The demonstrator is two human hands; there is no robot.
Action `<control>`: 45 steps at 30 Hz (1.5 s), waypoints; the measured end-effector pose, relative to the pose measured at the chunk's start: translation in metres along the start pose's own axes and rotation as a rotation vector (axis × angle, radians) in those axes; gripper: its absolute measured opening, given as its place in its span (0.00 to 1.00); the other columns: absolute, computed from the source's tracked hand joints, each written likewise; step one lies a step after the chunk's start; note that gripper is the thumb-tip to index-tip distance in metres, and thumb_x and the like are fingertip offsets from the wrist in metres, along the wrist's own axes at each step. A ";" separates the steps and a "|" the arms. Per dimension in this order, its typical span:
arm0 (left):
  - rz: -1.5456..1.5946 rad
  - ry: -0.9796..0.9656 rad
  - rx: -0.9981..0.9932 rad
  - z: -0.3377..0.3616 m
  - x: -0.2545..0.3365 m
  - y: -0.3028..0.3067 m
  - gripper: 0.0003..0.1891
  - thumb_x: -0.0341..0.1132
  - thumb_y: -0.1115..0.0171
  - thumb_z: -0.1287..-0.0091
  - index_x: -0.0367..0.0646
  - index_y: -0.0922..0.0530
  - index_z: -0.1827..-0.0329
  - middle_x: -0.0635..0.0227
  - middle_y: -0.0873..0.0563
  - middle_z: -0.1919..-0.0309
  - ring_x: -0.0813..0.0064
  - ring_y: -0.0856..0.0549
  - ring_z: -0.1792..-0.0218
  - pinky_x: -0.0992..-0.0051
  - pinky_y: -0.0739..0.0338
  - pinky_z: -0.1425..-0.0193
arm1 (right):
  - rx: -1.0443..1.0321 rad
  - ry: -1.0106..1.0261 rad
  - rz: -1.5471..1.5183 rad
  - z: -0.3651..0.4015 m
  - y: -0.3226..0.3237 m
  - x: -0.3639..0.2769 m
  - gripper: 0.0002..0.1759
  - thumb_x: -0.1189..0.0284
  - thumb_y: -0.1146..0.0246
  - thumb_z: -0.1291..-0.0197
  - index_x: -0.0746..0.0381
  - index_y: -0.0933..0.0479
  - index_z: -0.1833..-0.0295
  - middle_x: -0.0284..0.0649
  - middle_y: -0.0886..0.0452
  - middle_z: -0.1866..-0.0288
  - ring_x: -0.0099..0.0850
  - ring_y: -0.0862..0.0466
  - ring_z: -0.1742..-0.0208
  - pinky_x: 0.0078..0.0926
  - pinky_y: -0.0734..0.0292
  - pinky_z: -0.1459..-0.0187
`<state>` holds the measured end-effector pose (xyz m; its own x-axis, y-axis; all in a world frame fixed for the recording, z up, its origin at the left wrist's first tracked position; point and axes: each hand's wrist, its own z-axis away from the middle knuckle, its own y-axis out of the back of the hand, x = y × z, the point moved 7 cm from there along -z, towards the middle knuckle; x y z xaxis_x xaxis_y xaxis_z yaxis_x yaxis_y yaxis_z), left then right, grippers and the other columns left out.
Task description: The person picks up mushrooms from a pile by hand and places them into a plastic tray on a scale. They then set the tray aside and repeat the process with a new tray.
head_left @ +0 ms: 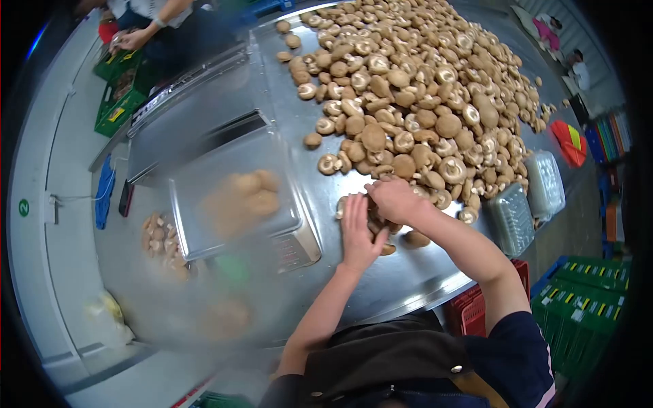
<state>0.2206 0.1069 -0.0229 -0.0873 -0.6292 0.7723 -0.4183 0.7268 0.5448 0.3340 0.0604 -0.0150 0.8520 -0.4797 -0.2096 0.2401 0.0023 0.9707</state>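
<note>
rn I'm working both hands at the near edge of the mushroom pile [374, 138], gathering a few loose mushrooms [373, 222] btwn them on the steel table [425, 275]. My L hand [360, 234] is lying w/ fingers stretched, R hand [396, 200] is curling in opposite; can't tell if either's actually gripping, fingers are hiding it. Imo the next move's calling for a snug, gentle squeeze. Blurry tray [181, 228] w/ more mushrooms is sitting off to my left.
</note>
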 end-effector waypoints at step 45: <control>1.177 1.044 -0.112 0.120 -0.016 0.095 0.09 0.33 0.48 0.27 0.37 0.24 0.60 0.63 0.19 0.74 0.71 0.17 0.72 0.75 0.25 0.72 | 0.461 -0.066 -0.385 -0.158 -0.010 -0.013 0.20 0.79 0.40 0.41 0.59 0.23 0.41 0.42 0.21 0.42 0.43 0.24 0.39 0.38 0.26 0.38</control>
<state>0.0738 0.1533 -0.0224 0.3549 0.7056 0.6134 -0.4975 0.6980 -0.5151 0.3939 0.2047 -0.0404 0.7100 -0.4240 -0.5623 0.2861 -0.5558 0.7805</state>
